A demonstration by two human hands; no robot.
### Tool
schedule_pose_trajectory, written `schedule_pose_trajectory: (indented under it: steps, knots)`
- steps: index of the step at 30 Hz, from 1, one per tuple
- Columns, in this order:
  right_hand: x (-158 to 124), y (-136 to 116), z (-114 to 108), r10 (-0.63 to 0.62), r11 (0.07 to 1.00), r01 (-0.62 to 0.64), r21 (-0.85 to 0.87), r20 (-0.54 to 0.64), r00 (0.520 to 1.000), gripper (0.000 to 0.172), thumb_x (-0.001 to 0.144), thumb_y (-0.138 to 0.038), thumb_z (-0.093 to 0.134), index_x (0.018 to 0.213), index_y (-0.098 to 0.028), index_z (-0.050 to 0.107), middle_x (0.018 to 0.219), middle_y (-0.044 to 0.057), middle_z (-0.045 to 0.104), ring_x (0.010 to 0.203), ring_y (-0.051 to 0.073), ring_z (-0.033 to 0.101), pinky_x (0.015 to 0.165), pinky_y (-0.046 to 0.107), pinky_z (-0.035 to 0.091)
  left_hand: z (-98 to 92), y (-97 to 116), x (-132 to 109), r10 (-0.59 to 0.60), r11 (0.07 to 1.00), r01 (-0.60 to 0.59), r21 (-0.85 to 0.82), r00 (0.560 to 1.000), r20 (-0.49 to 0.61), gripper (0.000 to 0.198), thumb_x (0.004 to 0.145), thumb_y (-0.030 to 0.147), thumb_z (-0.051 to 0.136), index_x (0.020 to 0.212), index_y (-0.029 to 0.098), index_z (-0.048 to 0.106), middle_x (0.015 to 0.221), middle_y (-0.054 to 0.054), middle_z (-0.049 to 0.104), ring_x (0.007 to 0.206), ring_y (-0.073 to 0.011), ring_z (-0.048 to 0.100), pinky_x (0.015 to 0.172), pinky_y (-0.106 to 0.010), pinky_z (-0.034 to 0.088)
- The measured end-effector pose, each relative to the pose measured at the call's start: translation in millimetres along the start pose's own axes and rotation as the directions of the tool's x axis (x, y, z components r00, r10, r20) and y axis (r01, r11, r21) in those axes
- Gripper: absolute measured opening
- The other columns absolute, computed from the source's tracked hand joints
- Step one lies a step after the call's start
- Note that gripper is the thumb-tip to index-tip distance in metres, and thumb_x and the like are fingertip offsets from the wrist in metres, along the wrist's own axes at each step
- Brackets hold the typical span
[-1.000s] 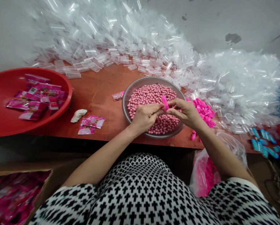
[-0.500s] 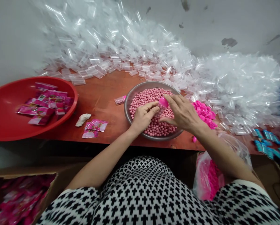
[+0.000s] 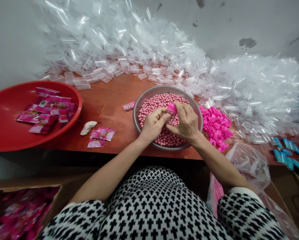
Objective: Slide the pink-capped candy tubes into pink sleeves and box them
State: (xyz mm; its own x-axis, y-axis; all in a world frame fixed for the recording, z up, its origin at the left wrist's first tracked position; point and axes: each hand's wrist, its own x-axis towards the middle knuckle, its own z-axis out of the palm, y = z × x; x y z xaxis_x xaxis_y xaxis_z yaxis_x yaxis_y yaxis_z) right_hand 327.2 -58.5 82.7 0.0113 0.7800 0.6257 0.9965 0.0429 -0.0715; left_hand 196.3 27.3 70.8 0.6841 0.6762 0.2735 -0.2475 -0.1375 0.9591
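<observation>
My left hand [image 3: 153, 124] pinches a small clear plastic tube [image 3: 171, 116], topped with a pink cap [image 3: 172, 108], over a metal bowl [image 3: 136, 121] of pink round candies [image 3: 154, 101]. Curled round the same tube from the other side is my right hand [image 3: 188, 121], fingers by the cap and thumb low near the tube's bottom. Fingers hide much of the tube, and what it contains is hard to make out. A heap of loose pink caps [image 3: 216, 125] lies just right of the bowl. One filled tube [image 3: 128, 106] rests at the bowl's left.
Clear empty tubes [image 3: 129, 43] are piled along the wall. At left stands a red basin [image 3: 4, 133] with pink sachets [image 3: 51, 106]; more sachets [image 3: 100, 135] and a whitish lump [image 3: 88, 127] lie nearby. Blue-capped items [image 3: 286, 153] sit far right, beyond a plastic bag [image 3: 251, 163].
My right hand has closed in on the tube, moving left and inward from an open spread, its forearm drawing left and uncovering the cap heap. My left hand stays nearly in place.
</observation>
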Motion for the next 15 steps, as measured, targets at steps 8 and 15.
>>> schedule_pose_trajectory:
  steps: [8,15]
  knots:
    - [9,6,-19,0.023,0.998,-0.032,0.061,0.142,0.990,0.086,0.078,-0.051,0.061,0.144,-0.009,0.024,0.140,0.022,0.043,0.133,0.033,0.037,0.107,0.050,0.036,-16.2,11,10,-0.027,0.999,0.021,-0.031,0.981,-0.194,0.027,0.079,0.034,0.066,0.102,0.019,0.065,0.092,-0.002,0.072,0.081,-0.0151,0.066,0.076,-0.031,0.055]
    - [-9,174,-24,0.563,0.823,-0.544,-0.163,0.105,0.820,0.033,0.088,-0.033,0.050,0.108,-0.011,0.065,0.106,0.015,0.069,0.096,0.025,0.064,0.087,0.042,0.049,-110.5,-13,50,0.113,0.984,-0.042,0.171,0.895,-0.432,0.018,0.079,0.036,0.067,0.096,0.033,0.069,0.086,0.015,0.071,0.084,-0.0155,0.066,0.087,-0.042,0.052]
